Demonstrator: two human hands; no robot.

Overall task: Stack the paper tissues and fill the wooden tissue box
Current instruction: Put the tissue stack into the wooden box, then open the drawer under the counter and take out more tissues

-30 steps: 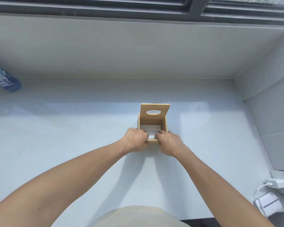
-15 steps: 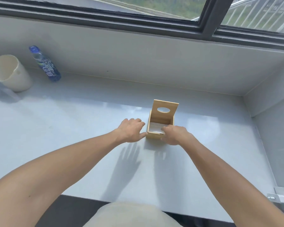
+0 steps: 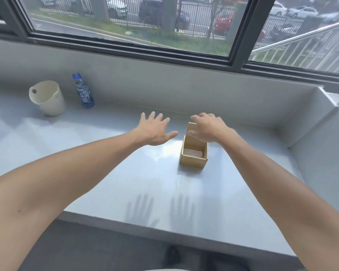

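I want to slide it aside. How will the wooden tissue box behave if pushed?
The wooden tissue box looks stiff and flat-bottomed, so it should slide on the smooth counter rather than roll. It is tall for its footprint with the lid up, so a high push might tip it. Probably light.

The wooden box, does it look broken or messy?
No, nothing stands out. The wooden tissue box stands upright on the counter, its hinged lid raised, something pale lying flat inside. Both hands, left and right, hover open above it.
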